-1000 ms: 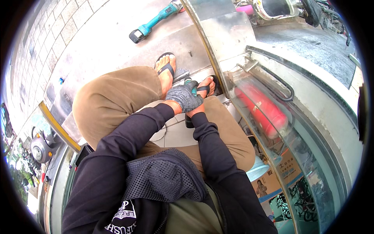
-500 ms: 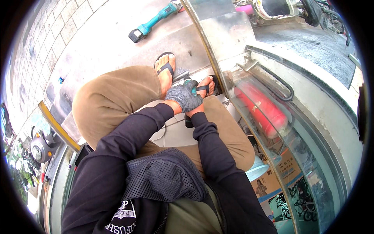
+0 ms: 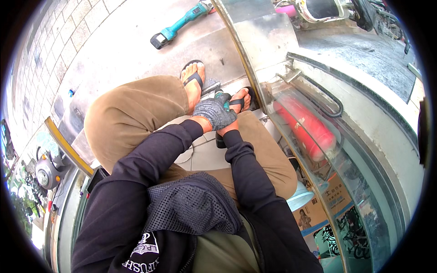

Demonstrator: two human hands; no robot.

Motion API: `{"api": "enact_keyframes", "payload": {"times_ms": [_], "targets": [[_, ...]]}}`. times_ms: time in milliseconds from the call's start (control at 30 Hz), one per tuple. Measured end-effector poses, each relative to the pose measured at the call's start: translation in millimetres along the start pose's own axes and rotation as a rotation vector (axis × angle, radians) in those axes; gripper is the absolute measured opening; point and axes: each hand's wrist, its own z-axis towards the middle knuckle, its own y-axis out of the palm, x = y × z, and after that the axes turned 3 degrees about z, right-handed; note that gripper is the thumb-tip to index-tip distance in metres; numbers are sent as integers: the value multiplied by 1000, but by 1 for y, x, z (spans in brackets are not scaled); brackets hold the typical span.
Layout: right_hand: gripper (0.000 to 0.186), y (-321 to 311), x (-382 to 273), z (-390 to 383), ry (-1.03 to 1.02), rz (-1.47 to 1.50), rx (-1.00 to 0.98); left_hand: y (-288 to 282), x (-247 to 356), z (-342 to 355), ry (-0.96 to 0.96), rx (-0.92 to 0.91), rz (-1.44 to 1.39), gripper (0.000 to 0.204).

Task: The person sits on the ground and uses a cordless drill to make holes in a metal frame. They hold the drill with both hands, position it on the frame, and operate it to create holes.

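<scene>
My left hand (image 3: 211, 113), in a grey knit glove, is closed round a teal-and-black power tool (image 3: 225, 101), which looks like a cordless drill. My right hand (image 3: 231, 119) is closed at the tool's rear, close against the left and largely covered by it. The tool's front points away from me, toward a thin metal piece (image 3: 211, 87) low on the floor between my feet. Most of the tool's body is hidden under my hands. My sandalled left foot (image 3: 195, 75) and right foot (image 3: 241, 100) stand on either side.
A teal cordless grinder-like tool (image 3: 180, 26) lies on the pavement ahead. To the right, a metal-edged glass door (image 3: 291, 145) stands before a red fire extinguisher (image 3: 307, 127). A light-blue basin (image 3: 301, 196) sits by my right knee. A yellow-edged frame (image 3: 68, 146) is at the left.
</scene>
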Motion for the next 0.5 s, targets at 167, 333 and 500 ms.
{"api": "enact_keyframes", "payload": {"times_ms": [167,333,500], "targets": [[55,1,2,-2,31,-26,-11,7,-3,2,-8,15,11,59],[56,-1,-4,-5,-11,23,0,-1,3,-1,-26,6,7,59],[54,-2,-6,-3,-18,39,13,-6,5,-2,-17,-31,9,65]]}}
